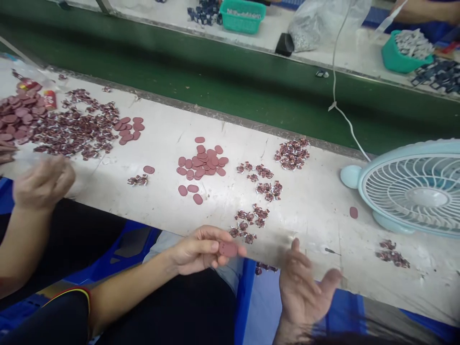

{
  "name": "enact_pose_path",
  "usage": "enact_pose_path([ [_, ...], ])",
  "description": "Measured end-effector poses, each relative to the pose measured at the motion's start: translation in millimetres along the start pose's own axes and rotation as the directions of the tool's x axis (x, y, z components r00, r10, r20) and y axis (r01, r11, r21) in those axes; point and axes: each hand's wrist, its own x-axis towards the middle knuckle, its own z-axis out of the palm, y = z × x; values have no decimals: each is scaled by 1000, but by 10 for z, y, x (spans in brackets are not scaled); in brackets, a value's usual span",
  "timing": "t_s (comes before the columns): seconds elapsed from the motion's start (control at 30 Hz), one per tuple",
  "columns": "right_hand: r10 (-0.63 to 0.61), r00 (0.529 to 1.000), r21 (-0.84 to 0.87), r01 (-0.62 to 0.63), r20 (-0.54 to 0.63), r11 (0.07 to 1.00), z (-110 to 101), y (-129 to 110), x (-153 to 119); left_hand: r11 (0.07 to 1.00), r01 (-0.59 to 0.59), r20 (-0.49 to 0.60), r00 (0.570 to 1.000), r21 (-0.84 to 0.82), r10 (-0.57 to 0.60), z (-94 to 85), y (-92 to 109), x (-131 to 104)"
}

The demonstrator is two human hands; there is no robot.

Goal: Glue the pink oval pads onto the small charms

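Note:
My left hand [204, 249] holds a reddish-brown oval disc [228, 248] between thumb and fingers at the table's near edge. To its right, my right hand [305, 282] is raised palm up with its fingers apart; it is slightly blurred and nothing shows in it. Beyond my left hand lies a pile of similar oval discs [206, 160]. Small brown-and-white figure-like pieces [269, 190] sit in loose groups between the hands and further back, with a denser heap [292, 154] near the far edge. A lone disc [353, 212] rests at the right.
A light-blue fan [424, 191] stands at the right, its white cord running across the green gap. Larger heaps of pieces [79, 124] and discs [21, 115] lie at the left, by another person's hand [45, 182]. Green baskets [242, 17] stand on the opposite bench.

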Motion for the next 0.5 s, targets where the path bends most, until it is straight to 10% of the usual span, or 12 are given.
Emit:
enact_pose_path([
  [0.13, 246, 894, 226, -345, 374, 911, 327, 51, 524, 998, 52, -23, 998, -36, -53, 32, -255, 87],
  [0.2, 197, 944, 95, -229, 266, 969, 398, 171, 543, 998, 66, -102, 993, 4, -66, 30, -295, 125],
  [0.27, -115, 991, -277, 94, -62, 956, 374, 348, 416, 997, 63, -169, 984, 40, -55, 15, -321, 156],
  [0.37, -544, 814, -851, 127, -204, 510, 196, 628, 154, 996, 53, -205, 978, 71, -38, -8, -386, 176],
  [0.5, -563, 824, -997, -26, -62, 71, -63, 744, 15, 994, 37, -230, 973, 103, -12, -7, -503, 157],
])
